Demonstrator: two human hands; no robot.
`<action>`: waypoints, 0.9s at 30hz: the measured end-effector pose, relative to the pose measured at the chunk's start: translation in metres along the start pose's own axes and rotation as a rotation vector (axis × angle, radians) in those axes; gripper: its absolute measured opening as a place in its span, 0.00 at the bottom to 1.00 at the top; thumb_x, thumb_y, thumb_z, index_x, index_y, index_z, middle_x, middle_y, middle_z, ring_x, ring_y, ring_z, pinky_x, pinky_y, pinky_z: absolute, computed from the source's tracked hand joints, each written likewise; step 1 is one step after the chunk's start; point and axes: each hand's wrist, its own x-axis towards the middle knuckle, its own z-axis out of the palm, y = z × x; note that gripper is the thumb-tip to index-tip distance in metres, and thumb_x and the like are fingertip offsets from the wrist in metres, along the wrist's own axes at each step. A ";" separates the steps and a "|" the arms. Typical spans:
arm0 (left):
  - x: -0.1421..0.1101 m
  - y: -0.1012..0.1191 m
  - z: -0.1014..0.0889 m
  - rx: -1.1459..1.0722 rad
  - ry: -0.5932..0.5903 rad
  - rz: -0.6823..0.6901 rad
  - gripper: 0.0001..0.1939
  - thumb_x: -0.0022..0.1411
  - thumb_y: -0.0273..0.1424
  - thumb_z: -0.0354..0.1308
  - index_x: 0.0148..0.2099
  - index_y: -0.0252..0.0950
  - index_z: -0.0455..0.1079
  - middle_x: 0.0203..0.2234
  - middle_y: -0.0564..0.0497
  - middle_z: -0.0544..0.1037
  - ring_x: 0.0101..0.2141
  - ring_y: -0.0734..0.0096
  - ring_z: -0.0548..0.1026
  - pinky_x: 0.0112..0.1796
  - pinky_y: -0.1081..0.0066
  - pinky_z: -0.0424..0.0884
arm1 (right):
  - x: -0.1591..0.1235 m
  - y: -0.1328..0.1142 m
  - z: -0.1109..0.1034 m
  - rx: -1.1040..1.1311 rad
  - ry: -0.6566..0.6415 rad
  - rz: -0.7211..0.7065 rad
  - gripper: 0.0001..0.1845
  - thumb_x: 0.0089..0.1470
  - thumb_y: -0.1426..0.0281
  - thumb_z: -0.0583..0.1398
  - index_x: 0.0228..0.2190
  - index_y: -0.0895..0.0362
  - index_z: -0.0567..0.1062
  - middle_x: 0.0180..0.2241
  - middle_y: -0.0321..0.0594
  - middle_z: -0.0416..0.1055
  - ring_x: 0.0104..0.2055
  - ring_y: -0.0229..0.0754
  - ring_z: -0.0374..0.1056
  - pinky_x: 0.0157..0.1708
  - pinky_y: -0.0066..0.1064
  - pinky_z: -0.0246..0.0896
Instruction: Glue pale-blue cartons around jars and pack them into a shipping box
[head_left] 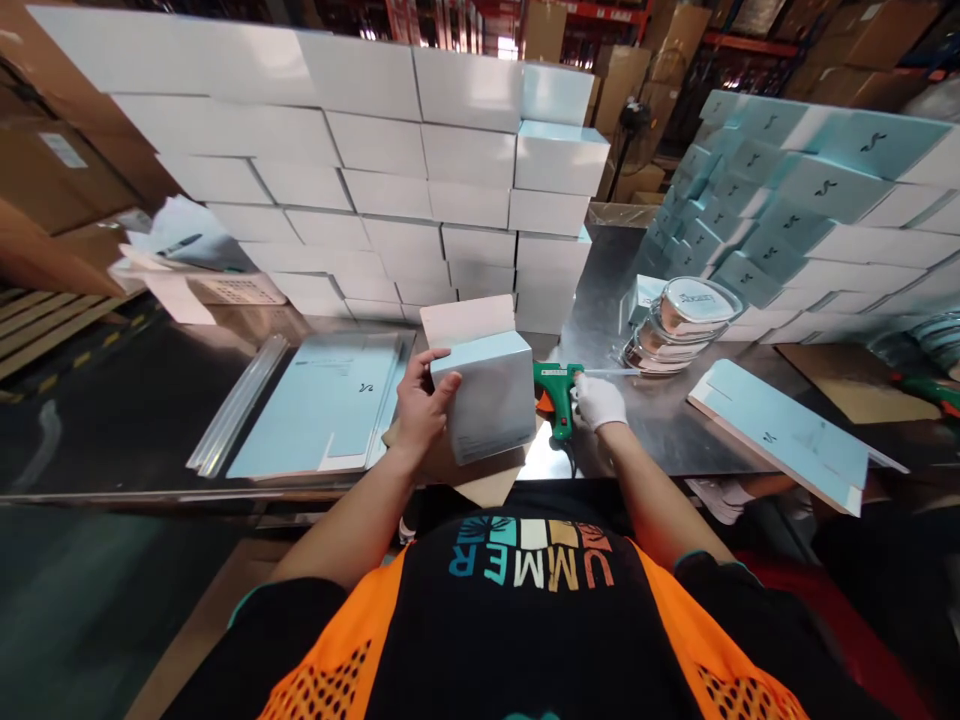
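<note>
My bare left hand [424, 400] grips the left side of a small pale carton [491, 395], thumb across its near face. The carton is tilted, and a flap stands open at its far top edge. At the carton's right is a green glue gun [556, 390] with an orange trigger. A clear glue stick [611, 372] sticks out of its rear. My right hand [601, 402], in a white glove, has its fingers closed at the back of the glue gun. Where the gun's nozzle meets the carton is hidden.
Stacked white boxes [465, 155] form a wall behind the hands. Flat light-blue cartons [315, 400] lie at left beside clear glue sticks [236, 405]. Lidded glass containers [686, 315] stand at right, near another flat carton [780, 430] overhanging the table edge and stacked blue boxes [795, 190].
</note>
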 end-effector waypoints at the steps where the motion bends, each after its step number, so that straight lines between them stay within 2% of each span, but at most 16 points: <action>1: 0.000 0.000 0.000 0.003 -0.008 0.010 0.35 0.59 0.60 0.73 0.55 0.38 0.77 0.43 0.46 0.81 0.41 0.60 0.80 0.42 0.65 0.76 | 0.002 -0.006 0.000 -0.009 0.022 -0.020 0.20 0.64 0.52 0.65 0.29 0.55 0.75 0.33 0.48 0.78 0.46 0.52 0.78 0.53 0.44 0.76; 3: -0.001 -0.001 0.001 0.002 -0.034 0.038 0.35 0.60 0.60 0.73 0.54 0.38 0.77 0.45 0.44 0.82 0.44 0.57 0.80 0.46 0.63 0.76 | 0.004 -0.021 0.009 0.041 0.023 -0.127 0.19 0.64 0.52 0.64 0.40 0.55 0.79 0.45 0.48 0.81 0.56 0.51 0.76 0.62 0.44 0.71; 5: -0.002 -0.003 0.002 0.002 -0.087 0.060 0.34 0.60 0.60 0.73 0.55 0.38 0.77 0.46 0.44 0.82 0.46 0.55 0.81 0.49 0.61 0.76 | 0.003 -0.037 0.028 0.159 -0.093 -0.237 0.27 0.62 0.50 0.62 0.53 0.55 0.77 0.56 0.48 0.79 0.61 0.49 0.74 0.65 0.42 0.70; 6: -0.002 -0.005 0.002 0.006 -0.112 0.063 0.34 0.61 0.60 0.73 0.55 0.39 0.77 0.46 0.44 0.82 0.46 0.55 0.81 0.49 0.61 0.77 | 0.003 -0.044 0.038 0.213 -0.186 -0.263 0.31 0.61 0.49 0.63 0.57 0.56 0.76 0.58 0.48 0.78 0.60 0.49 0.74 0.63 0.41 0.72; 8: -0.003 -0.008 0.002 0.023 -0.151 0.060 0.33 0.61 0.60 0.72 0.54 0.40 0.77 0.45 0.45 0.82 0.46 0.54 0.81 0.48 0.60 0.77 | 0.002 -0.053 0.053 0.256 -0.352 -0.254 0.35 0.57 0.47 0.64 0.57 0.57 0.75 0.56 0.49 0.79 0.55 0.49 0.76 0.57 0.40 0.76; 10: -0.003 -0.011 0.004 0.021 -0.163 0.092 0.31 0.60 0.60 0.73 0.51 0.40 0.77 0.47 0.44 0.81 0.48 0.53 0.81 0.51 0.58 0.77 | 0.002 -0.057 0.056 0.232 -0.454 -0.273 0.37 0.54 0.45 0.66 0.55 0.58 0.75 0.54 0.49 0.79 0.54 0.50 0.75 0.57 0.42 0.75; 12: -0.001 -0.013 0.006 -0.029 -0.144 0.171 0.30 0.59 0.59 0.74 0.48 0.41 0.74 0.52 0.42 0.80 0.54 0.52 0.81 0.55 0.56 0.77 | 0.002 -0.054 0.049 0.184 -0.494 -0.375 0.41 0.49 0.41 0.70 0.53 0.57 0.75 0.59 0.52 0.77 0.61 0.53 0.74 0.64 0.46 0.70; 14: 0.001 -0.014 0.008 -0.103 -0.111 0.247 0.32 0.58 0.58 0.77 0.48 0.43 0.69 0.53 0.43 0.79 0.57 0.53 0.81 0.59 0.54 0.76 | 0.000 -0.048 0.039 0.123 -0.466 -0.507 0.44 0.41 0.39 0.76 0.50 0.55 0.76 0.66 0.57 0.71 0.70 0.58 0.67 0.72 0.51 0.61; 16: 0.005 -0.012 0.008 -0.128 -0.109 0.291 0.33 0.58 0.58 0.77 0.52 0.45 0.68 0.50 0.45 0.81 0.56 0.53 0.83 0.61 0.50 0.77 | -0.005 -0.041 0.031 0.082 -0.412 -0.601 0.41 0.41 0.39 0.77 0.45 0.54 0.77 0.72 0.59 0.65 0.76 0.61 0.60 0.75 0.55 0.54; 18: 0.011 -0.007 0.004 -0.069 -0.206 0.343 0.30 0.60 0.57 0.76 0.52 0.45 0.73 0.46 0.46 0.82 0.57 0.50 0.82 0.62 0.46 0.77 | -0.012 -0.035 0.029 0.085 -0.422 -0.649 0.32 0.51 0.41 0.74 0.43 0.53 0.80 0.73 0.57 0.64 0.77 0.59 0.61 0.76 0.58 0.52; 20: 0.016 -0.002 -0.003 -0.003 -0.346 0.415 0.21 0.64 0.54 0.74 0.49 0.45 0.81 0.45 0.45 0.85 0.60 0.47 0.80 0.63 0.42 0.76 | -0.018 -0.031 0.030 0.101 -0.477 -0.672 0.23 0.61 0.45 0.70 0.43 0.51 0.82 0.72 0.53 0.67 0.75 0.57 0.65 0.75 0.60 0.55; 22: 0.021 0.003 -0.009 0.007 -0.437 0.482 0.12 0.69 0.47 0.72 0.47 0.47 0.85 0.45 0.46 0.87 0.62 0.47 0.80 0.62 0.40 0.77 | -0.020 -0.030 0.032 0.114 -0.496 -0.690 0.18 0.64 0.49 0.68 0.43 0.49 0.84 0.69 0.51 0.71 0.72 0.56 0.68 0.74 0.60 0.58; 25: 0.022 0.009 -0.015 0.006 -0.472 0.530 0.07 0.71 0.39 0.72 0.50 0.49 0.86 0.44 0.46 0.89 0.57 0.49 0.84 0.56 0.43 0.82 | -0.018 -0.026 0.034 0.128 -0.483 -0.735 0.13 0.66 0.53 0.67 0.43 0.47 0.85 0.65 0.49 0.75 0.70 0.54 0.70 0.73 0.59 0.60; 27: 0.020 0.010 -0.017 0.031 -0.508 0.530 0.10 0.70 0.36 0.72 0.53 0.49 0.86 0.45 0.45 0.89 0.56 0.48 0.84 0.55 0.45 0.83 | -0.021 -0.018 0.036 0.121 -0.477 -0.728 0.16 0.64 0.54 0.68 0.48 0.48 0.84 0.70 0.51 0.70 0.72 0.55 0.68 0.72 0.57 0.61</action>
